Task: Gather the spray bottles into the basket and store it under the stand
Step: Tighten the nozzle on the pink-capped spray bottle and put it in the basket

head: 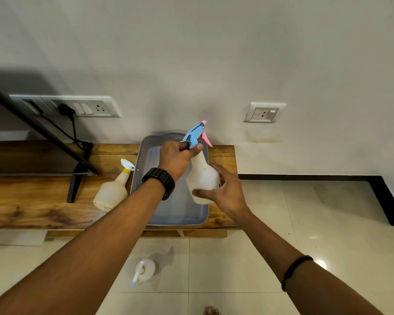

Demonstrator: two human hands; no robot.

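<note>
A grey perforated basket point(146, 160) sits on the right end of the wooden stand point(43, 201). Over it I hold a white spray bottle with a blue and pink nozzle point(203, 176). My left hand point(176, 159) grips its neck just under the nozzle. My right hand point(225, 189) cups the bottle's body from the right, fingers spread around it. A second white bottle with a yellow collar point(112, 192) lies on its side on the stand, just left of the basket. A third bottle with a blue-tipped nozzle point(145, 270) stands on the floor in front of the stand.
A black metal leg and frame point(75, 183) stand on the stand's left part. A switch panel with a black plug and cable point(66, 109) and a single socket point(263, 113) are on the wall. Glossy floor tiles point(305, 212) stretch right of the stand. A toe point(210, 311) shows at the bottom.
</note>
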